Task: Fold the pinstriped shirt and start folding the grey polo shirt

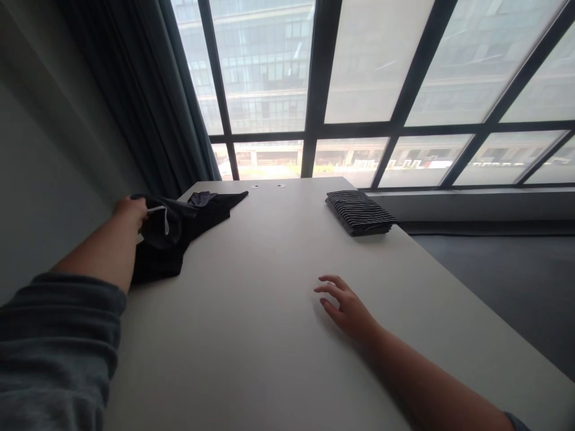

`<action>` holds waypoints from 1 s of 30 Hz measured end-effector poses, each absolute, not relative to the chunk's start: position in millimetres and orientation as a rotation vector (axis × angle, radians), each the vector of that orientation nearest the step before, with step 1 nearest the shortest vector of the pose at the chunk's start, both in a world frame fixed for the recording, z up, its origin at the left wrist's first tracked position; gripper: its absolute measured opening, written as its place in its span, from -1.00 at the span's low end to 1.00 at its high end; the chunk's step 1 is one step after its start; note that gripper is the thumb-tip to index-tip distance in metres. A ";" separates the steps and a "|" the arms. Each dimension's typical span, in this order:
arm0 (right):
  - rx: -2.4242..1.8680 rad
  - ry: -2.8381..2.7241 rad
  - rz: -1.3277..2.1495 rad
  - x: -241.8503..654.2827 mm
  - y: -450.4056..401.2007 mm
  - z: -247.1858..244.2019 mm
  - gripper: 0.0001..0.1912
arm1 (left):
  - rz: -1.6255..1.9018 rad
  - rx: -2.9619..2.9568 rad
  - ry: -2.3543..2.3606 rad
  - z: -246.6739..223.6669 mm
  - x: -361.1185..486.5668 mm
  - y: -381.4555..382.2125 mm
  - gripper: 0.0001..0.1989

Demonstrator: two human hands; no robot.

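At the left edge of the white table (251, 287), my left hand (131, 211) is closed on a dark garment (166, 254), which lies partly on the table and has a white cord near my fingers. The garment is rumpled, and one pointed end stretches toward the far edge. My right hand (344, 304) hovers over or rests lightly on the table with its fingers apart and nothing in them. Beyond it, near the table's right edge, lies a folded black cloth with white stripes (360, 211).
Two small round fittings (281, 186) sit near the table's far edge. Behind the table are large windows with dark frames (317, 78). A dark curtain (148, 96) hangs at the left beside a grey wall (40, 161). Grey floor (503, 275) shows on the right.
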State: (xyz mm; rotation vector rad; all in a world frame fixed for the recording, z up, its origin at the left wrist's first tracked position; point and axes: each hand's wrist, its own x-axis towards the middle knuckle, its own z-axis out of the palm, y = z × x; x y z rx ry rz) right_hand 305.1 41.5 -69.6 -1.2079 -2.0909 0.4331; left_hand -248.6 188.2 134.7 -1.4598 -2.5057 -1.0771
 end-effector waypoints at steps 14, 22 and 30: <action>-0.866 -2.051 0.570 295.5 22.7 -49.7 -0.16 | -1.458 -2.788 -2.197 80.8 15.6 49.3 -0.69; -0.918 -2.050 0.648 287.7 19.7 -50.2 -0.26 | -1.390 -3.122 -1.611 -33.8 41.1 4.9 -0.57; -0.801 -2.031 0.773 293.1 14.7 -35.4 -0.63 | -0.998 -2.844 -1.500 -48.7 28.8 24.7 -0.65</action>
